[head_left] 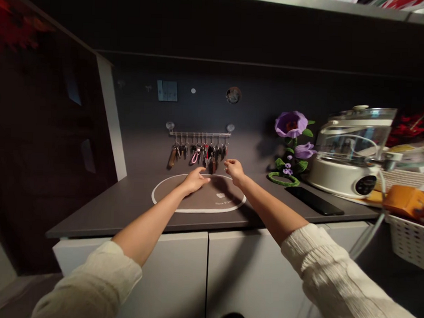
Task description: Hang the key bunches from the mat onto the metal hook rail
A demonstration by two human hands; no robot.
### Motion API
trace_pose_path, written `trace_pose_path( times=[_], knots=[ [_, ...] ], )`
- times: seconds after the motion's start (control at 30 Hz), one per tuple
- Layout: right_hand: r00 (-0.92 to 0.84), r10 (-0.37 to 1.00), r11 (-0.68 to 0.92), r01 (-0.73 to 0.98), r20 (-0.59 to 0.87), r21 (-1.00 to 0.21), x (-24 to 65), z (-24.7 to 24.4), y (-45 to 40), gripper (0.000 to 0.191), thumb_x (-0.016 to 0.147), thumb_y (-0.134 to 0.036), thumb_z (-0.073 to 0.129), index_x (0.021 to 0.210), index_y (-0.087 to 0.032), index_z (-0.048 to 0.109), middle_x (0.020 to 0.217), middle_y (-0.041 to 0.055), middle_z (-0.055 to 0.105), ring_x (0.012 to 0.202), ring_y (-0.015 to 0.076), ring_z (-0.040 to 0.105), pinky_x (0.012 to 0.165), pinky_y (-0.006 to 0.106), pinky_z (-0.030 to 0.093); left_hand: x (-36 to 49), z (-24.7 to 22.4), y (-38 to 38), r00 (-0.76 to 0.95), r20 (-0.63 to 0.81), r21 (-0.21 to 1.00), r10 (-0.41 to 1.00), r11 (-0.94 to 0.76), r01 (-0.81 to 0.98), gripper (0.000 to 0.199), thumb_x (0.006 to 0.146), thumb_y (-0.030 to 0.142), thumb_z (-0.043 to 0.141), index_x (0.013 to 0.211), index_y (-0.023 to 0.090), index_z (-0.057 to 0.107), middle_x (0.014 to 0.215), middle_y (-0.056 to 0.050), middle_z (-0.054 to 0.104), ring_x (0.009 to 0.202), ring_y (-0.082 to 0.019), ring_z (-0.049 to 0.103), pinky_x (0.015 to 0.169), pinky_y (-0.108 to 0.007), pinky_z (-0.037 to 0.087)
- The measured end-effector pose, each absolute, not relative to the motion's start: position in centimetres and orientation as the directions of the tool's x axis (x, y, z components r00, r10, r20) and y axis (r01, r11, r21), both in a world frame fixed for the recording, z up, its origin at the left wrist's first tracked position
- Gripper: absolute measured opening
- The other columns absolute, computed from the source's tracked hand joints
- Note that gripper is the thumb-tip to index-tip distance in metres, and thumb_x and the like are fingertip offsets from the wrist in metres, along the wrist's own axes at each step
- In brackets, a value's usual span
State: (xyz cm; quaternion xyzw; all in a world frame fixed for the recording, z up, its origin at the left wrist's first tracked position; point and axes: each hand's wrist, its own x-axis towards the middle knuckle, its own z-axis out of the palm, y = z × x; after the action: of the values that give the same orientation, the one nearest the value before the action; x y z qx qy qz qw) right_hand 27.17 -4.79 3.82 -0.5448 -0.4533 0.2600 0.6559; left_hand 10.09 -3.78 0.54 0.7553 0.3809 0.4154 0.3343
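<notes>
A clear rail (200,134) with a row of hooks is fixed to the dark wall, and several bunches of keys (183,150) hang from it. My left hand (194,181) is over the oval brown mat (210,201), thumb and fingers apart, with nothing seen in it. Just below the right end of the rail, my right hand (235,171) has its fingertips pinched together; whatever they hold, if anything, is too small to make out. A pink loop (195,155) and a brown key fob (172,157) dangle among the keys.
To the right stand purple artificial flowers (291,125) with a green ring base, a black phone (313,201) lying flat, and a white appliance with a glass top (341,176). A white perforated basket (410,242) is at the far right. A shelf (310,5) juts out overhead.
</notes>
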Motion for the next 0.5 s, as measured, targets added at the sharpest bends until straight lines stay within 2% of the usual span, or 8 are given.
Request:
trace_pose_path(
  times=[0.07, 0.13, 0.27, 0.37, 0.5],
  knots=[
    [0.408, 0.867, 0.267, 0.104, 0.286, -0.958, 25.9, 3.5, -6.8, 0.025, 0.069, -0.019, 0.055, 0.094, -0.015, 0.053, 0.067, -0.0036, 0.051, 0.051, 0.0046, 0.043, 0.054, 0.017, 0.039, 8.9, 1.0, -5.2, 0.363, 0.426, 0.805, 0.828, -0.530, 0.265, 0.066, 0.065, 0.022, 0.064, 0.126, 0.014, 0.038, 0.056, 0.006, 0.050, 0.049, -0.006, 0.044, 0.052, -0.019, 0.036],
    [0.312, 0.900, 0.297, 0.072, 0.305, -0.952, 24.8, 3.1, -8.6, 0.040, 0.068, -0.019, 0.057, 0.108, -0.016, 0.049, 0.064, -0.0051, 0.050, 0.051, 0.0046, 0.043, 0.055, 0.018, 0.040, 7.6, 1.3, -6.7, 0.351, 0.461, 0.802, 0.815, -0.552, 0.228, 0.076, 0.065, 0.020, 0.064, 0.132, 0.018, 0.030, 0.056, 0.008, 0.048, 0.048, -0.005, 0.043, 0.051, -0.018, 0.035],
    [0.102, 0.883, 0.453, 0.077, 0.459, -0.888, 23.6, 2.0, -11.6, 0.075, 0.066, -0.019, 0.060, 0.132, -0.021, 0.025, 0.055, -0.0099, 0.042, 0.050, 0.0055, 0.042, 0.056, 0.018, 0.040, 5.1, 1.1, -9.2, 0.379, 0.472, 0.814, 0.796, -0.559, 0.161, 0.096, 0.065, 0.018, 0.064, 0.139, 0.024, 0.003, 0.058, 0.009, 0.050, 0.050, -0.004, 0.043, 0.056, -0.017, 0.037],
    [-0.015, 0.842, 0.536, 0.146, 0.540, -0.831, 23.4, 1.1, -13.1, 0.092, 0.066, -0.020, 0.060, 0.138, -0.025, 0.003, 0.056, -0.0104, 0.043, 0.051, 0.0061, 0.042, 0.055, 0.018, 0.040, 3.8, 0.3, -10.3, 0.411, 0.476, 0.799, 0.777, -0.578, 0.168, 0.103, 0.065, 0.016, 0.063, 0.137, 0.025, -0.010, 0.061, 0.009, 0.051, 0.052, -0.004, 0.045, 0.059, -0.018, 0.038],
    [-0.057, 0.825, 0.557, 0.248, 0.562, -0.793, 23.4, 0.3, -14.4, 0.100, 0.065, -0.019, 0.061, 0.139, -0.023, -0.006, 0.061, -0.0087, 0.047, 0.052, 0.0063, 0.042, 0.056, 0.019, 0.040, 2.9, -0.8, -10.7, 0.411, 0.496, 0.790, 0.764, -0.594, 0.150, 0.107, 0.065, 0.016, 0.063, 0.136, 0.024, -0.016, 0.062, 0.009, 0.052, 0.053, -0.004, 0.046, 0.061, -0.018, 0.038]
  ],
)
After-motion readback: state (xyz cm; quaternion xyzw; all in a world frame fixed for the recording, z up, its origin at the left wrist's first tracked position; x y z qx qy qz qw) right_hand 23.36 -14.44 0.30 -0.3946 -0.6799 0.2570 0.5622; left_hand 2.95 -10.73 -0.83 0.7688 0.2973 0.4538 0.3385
